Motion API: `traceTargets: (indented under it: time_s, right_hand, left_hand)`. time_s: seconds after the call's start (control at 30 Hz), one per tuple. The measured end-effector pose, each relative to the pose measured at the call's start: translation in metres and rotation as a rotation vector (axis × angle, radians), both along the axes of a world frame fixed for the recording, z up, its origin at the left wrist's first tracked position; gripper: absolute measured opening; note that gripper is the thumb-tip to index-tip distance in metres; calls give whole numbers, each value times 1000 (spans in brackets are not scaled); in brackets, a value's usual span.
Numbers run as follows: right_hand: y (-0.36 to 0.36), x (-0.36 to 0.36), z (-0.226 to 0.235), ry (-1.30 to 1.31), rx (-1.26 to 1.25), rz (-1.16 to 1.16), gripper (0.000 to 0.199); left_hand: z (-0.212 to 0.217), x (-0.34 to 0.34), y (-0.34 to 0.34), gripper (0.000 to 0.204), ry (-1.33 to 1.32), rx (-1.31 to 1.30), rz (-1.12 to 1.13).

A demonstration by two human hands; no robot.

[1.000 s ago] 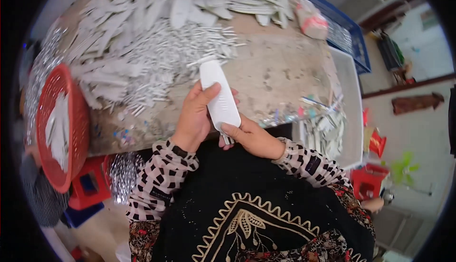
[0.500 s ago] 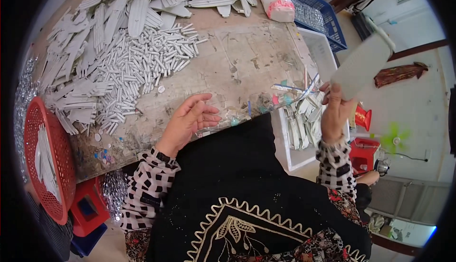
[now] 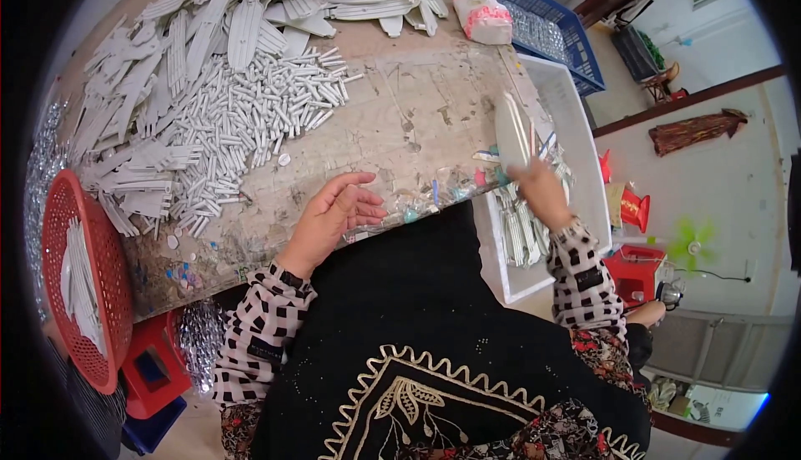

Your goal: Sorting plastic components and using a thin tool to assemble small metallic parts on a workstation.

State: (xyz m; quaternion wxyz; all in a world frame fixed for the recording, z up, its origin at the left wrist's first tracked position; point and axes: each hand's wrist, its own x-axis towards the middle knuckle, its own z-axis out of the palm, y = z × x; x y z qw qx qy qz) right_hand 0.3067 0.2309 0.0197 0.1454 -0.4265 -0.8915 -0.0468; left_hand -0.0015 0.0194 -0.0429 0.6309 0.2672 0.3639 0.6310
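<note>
Head view looks down on our two hands at the near edge of a worn table (image 3: 417,118). Our right hand (image 3: 542,193) is closed around the lower end of a flat white plastic piece (image 3: 511,130), held out past the table's right edge, above a white tray (image 3: 576,118). The piece stands nearly upright in the picture: its long axis runs from our fingers up and slightly left, its rounded free end pointing away from us. We see it almost edge-on and blurred, so we cannot make out its face or outline.

Our left hand (image 3: 334,214) rests at the table's near edge, palm turned up, fingers loosely curled and holding nothing. Small coloured bits (image 3: 417,201) lie just beside it; what they are is too small to tell.

Farther up the table lies a heap of short white sticks (image 3: 250,118), with long flat white pieces (image 3: 275,1) beyond. A red basket (image 3: 83,285) sits at the left, partly cut off by the dark rim. More white parts (image 3: 521,230) lie in the tray, half hidden behind our right wrist. A blue crate (image 3: 551,26) stands beyond it.
</note>
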Motion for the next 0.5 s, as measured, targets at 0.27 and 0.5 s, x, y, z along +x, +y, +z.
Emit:
traceTargets:
  time_s: [0.27,0.5]
  right_hand:
    - [-19,-38,25,92,-650,-255,21]
    - [-1,1,-4,80,-731,-175,31]
  left_hand:
    - [-2,-1,-1,51,25,-3,33]
    - [4,3,-5,43,29,19,53]
